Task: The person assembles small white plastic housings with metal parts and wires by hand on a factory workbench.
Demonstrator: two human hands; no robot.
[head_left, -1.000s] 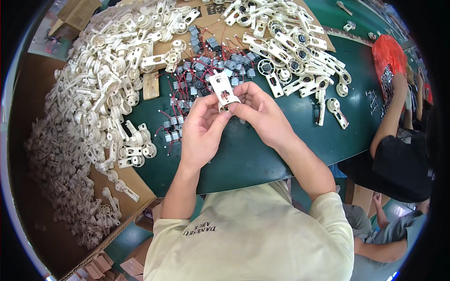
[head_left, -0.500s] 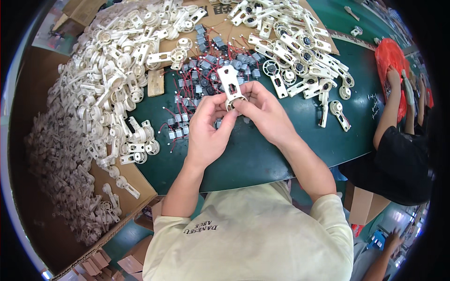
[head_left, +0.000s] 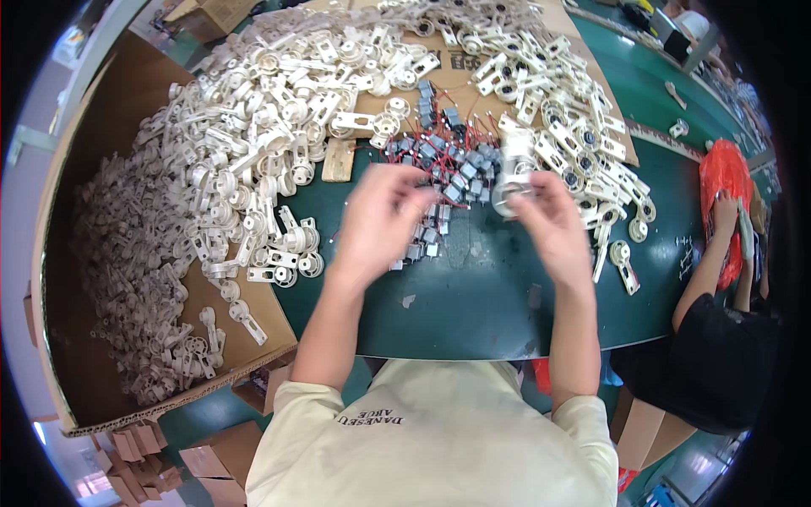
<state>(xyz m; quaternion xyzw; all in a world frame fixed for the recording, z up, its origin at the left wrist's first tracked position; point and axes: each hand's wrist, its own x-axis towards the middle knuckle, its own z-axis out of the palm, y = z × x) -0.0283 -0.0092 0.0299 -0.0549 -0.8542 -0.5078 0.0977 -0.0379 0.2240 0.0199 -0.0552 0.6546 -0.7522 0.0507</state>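
Observation:
My right hand (head_left: 553, 224) grips a white plastic housing (head_left: 517, 156) with a flat slotted arm and a round ring at its lower end. Thumb and fingers pinch the ring, and the slotted arm points away from me; motion blurs it somewhat. My left hand (head_left: 384, 221) is over the near left side of a heap of small grey motors (head_left: 460, 173) with red wires. Its fingers are bent and smeared by motion, so whether anything is in them cannot be made out. To the right of the held piece lies a pile of similar white housings (head_left: 583, 160), several with dark centres.
A big pile of white housings (head_left: 253, 144) spills from a cardboard box (head_left: 63, 355) on the left. A small wooden block (head_left: 339, 160) lies on the green table (head_left: 456, 304). At the right, another person's arm (head_left: 705, 262) reaches to a red plastic bag (head_left: 725, 182).
My hands, together on the white housing before, have come apart. The right hand has carried the housing right; the left has let go of it. The whole view has shifted too.

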